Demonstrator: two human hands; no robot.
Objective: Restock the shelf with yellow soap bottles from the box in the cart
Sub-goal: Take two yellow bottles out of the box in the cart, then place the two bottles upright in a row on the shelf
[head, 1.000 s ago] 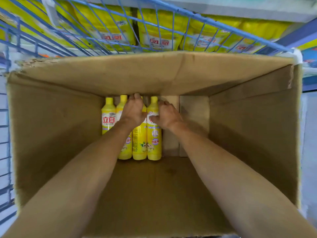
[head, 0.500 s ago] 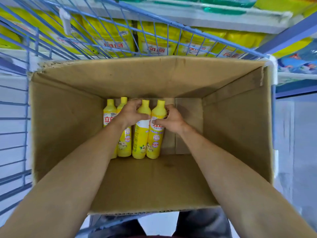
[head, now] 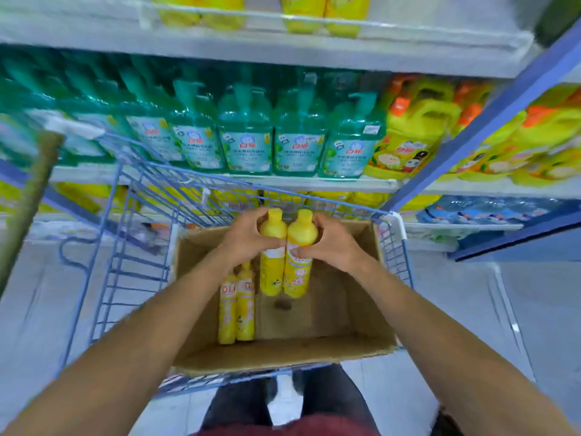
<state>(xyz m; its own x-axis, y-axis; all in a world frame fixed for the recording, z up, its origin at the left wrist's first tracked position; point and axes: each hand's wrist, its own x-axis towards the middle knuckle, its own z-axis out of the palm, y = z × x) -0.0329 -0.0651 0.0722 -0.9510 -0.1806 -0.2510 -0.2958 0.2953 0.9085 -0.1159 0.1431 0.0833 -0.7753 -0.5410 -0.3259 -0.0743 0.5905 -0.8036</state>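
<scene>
**A:** Where are the hands?

**B:** Both are close together over the open brown cardboard box (head: 283, 357). The left hand (head: 246, 243) has its fingers curled round the shoulder of one yellow plastic soap bottle (head: 271, 272). The right hand (head: 330, 248) is wrapped the same way round a second yellow soap bottle (head: 298, 275).

**A:** Do those two touch?

**B:** Yes, they are pressed side by side with their caps up. The caps reach above the far rim of the box, the bodies hang down inside its mouth, and the bases look clear of the floor.

**A:** Anything else in the box?

**B:** Another pair of yellow soap bottles (head: 236, 309) with red-and-white labels. They touch each other in the left part of the box, just under the left wrist. I can't tell whether they stand or lean. There is also a small dark mark (head: 283, 305) on the cardboard floor.

**A:** And the box itself?

**B:** It sits in a blue wire shopping cart (head: 125, 234), which stands right in front of the white store shelf (head: 220, 181). On the board above the cart's far edge is a row of green pump bottles (head: 245, 136). Yellow jugs with orange caps (head: 408, 136) are to their right. The board higher up carries more yellow bottles (head: 317, 14), which are blurred. Yellow packs (head: 239, 201) show through the cart's wire on the level below.

**A:** What of the person?

**B:** Bare forearms, and dark trousers (head: 239, 401) at the near end of the cart.
</scene>
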